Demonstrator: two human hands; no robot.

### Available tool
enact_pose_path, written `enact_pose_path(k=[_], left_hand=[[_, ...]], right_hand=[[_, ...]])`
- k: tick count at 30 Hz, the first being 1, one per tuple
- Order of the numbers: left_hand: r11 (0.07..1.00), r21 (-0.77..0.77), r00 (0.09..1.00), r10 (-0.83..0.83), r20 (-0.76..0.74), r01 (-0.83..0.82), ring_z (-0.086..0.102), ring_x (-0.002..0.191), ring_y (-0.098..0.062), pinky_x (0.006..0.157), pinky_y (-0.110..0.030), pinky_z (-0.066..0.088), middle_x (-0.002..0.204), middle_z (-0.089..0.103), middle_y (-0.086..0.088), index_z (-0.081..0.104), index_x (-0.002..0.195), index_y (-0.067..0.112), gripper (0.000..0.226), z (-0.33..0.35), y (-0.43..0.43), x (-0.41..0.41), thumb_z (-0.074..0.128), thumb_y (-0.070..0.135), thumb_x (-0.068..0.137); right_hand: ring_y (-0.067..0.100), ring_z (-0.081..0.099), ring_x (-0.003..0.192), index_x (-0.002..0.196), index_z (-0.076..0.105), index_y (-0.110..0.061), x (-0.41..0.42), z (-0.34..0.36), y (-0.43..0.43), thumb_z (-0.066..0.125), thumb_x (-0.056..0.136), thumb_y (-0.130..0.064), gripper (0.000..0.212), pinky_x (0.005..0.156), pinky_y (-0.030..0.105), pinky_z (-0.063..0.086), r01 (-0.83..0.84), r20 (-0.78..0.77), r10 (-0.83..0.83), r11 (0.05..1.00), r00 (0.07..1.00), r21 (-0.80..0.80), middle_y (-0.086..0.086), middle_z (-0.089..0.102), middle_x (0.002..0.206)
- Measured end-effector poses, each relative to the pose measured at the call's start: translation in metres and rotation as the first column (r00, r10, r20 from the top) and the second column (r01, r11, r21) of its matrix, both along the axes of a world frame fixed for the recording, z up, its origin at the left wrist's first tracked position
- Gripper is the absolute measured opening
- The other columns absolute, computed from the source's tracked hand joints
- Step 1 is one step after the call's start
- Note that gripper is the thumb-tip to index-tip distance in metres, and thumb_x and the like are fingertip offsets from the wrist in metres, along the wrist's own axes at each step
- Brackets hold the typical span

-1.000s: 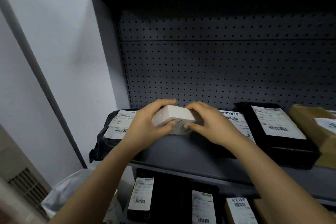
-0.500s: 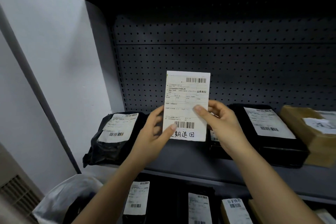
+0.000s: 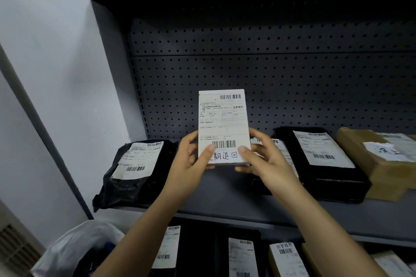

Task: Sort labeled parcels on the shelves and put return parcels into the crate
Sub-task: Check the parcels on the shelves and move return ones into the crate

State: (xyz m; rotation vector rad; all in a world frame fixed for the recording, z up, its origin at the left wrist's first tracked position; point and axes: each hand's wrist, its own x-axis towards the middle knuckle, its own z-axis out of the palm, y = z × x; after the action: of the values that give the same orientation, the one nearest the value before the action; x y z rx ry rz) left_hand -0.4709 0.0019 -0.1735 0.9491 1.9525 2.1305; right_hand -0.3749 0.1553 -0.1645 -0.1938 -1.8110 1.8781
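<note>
White labelled box held upright in front of the pegboard back panel, above the upper shelf, label side facing the camera — barcodes at top and bottom, handwritten characters along the lower edge. Left hand grips its lower left corner, thumb pressed on the label face, fingers curled behind. Right hand grips the lower right corner the same way. On the shelf: black bag parcel to the left, well apart from the box; flat black parcel to the right, with a brown carton just beside it. Another labelled parcel lies behind the right hand — mostly hidden, possibly black. Lower shelf holds several labelled parcels. Pale plastic bag at lower left.
</note>
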Motion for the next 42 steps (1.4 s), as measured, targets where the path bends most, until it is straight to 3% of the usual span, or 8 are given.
enact_pose_path(k=[3,6,11,14,31,37,42], left_hand=[[0.995,-0.085,0.995,0.045,-0.088,-0.053,0.066,0.100,-0.008,0.087,-0.024,0.052,0.113,0.067,0.001,0.051,0.131,0.023,0.038,0.000,-0.001,-0.003,0.058,0.028,0.093],[0.974,-0.145,0.967,0.142,-0.211,-0.175,0.062,0.096,-0.004,0.086,-0.019,0.048,0.112,0.064,0.004,0.054,0.125,0.026,0.035,-0.001,-0.005,-0.008,0.058,0.034,0.091],[0.882,-0.254,0.813,0.209,-0.544,-0.397,0.056,0.107,-0.003,0.093,-0.026,0.046,0.112,0.058,0.013,0.056,0.123,0.024,0.035,-0.003,-0.013,-0.014,0.061,0.036,0.091],[0.840,-0.282,0.732,0.183,-0.656,-0.463,0.054,0.112,-0.007,0.095,-0.025,0.043,0.114,0.056,0.013,0.057,0.123,0.018,0.037,0.000,-0.013,-0.013,0.060,0.038,0.092],[0.809,-0.356,0.684,0.075,-0.726,-0.467,0.052,0.108,-0.008,0.092,-0.022,0.039,0.111,0.054,0.010,0.058,0.122,0.016,0.039,-0.001,0.029,0.018,0.054,0.039,0.092],[0.836,-0.386,0.619,-0.072,-0.782,-0.390,0.050,0.112,-0.011,0.095,-0.026,0.038,0.118,0.056,0.006,0.057,0.124,0.017,0.037,0.004,0.054,0.026,0.052,0.040,0.095],[0.897,-0.364,0.545,-0.180,-0.819,-0.250,0.048,0.114,-0.012,0.098,-0.032,0.037,0.119,0.056,0.006,0.058,0.124,0.019,0.042,0.014,0.079,0.030,0.043,0.045,0.094]], right_hand=[[0.017,0.070,0.098,0.131,0.052,-0.026,0.002,-0.004,0.004,0.061,0.093,-0.011,0.042,0.078,0.032,0.059,0.040,-0.022,-0.041,0.999,0.999,-0.036,0.007,0.068,0.111],[0.017,0.070,0.099,0.133,0.051,-0.027,0.004,-0.007,0.012,0.062,0.093,-0.012,0.045,0.078,0.031,0.059,0.089,-0.033,-0.089,0.996,0.995,-0.025,0.011,0.064,0.117],[0.018,0.070,0.098,0.136,0.049,-0.027,0.013,-0.008,0.028,0.062,0.093,-0.011,0.047,0.081,0.034,0.059,0.127,-0.053,-0.127,0.992,0.990,-0.004,0.012,0.062,0.122],[0.018,0.070,0.098,0.136,0.048,-0.025,0.020,-0.007,0.036,0.060,0.094,-0.008,0.047,0.078,0.030,0.059,0.132,-0.067,-0.134,0.991,0.989,-0.020,0.011,0.064,0.120],[0.016,0.070,0.100,0.137,0.047,-0.028,0.059,-0.013,0.078,0.061,0.094,-0.015,0.048,0.082,0.031,0.058,0.153,-0.085,-0.157,0.987,0.984,-0.051,0.001,0.069,0.115],[0.012,0.068,0.104,0.133,0.048,-0.032,0.090,-0.019,0.081,0.061,0.093,-0.016,0.045,0.082,0.032,0.058,0.283,-0.098,-0.286,0.958,0.953,-0.036,0.004,0.067,0.118],[0.012,0.066,0.108,0.139,0.045,-0.025,0.125,-0.015,0.071,0.060,0.094,-0.013,0.049,0.080,0.031,0.058,0.461,-0.136,-0.455,0.887,0.880,0.021,-0.004,0.068,0.118]])
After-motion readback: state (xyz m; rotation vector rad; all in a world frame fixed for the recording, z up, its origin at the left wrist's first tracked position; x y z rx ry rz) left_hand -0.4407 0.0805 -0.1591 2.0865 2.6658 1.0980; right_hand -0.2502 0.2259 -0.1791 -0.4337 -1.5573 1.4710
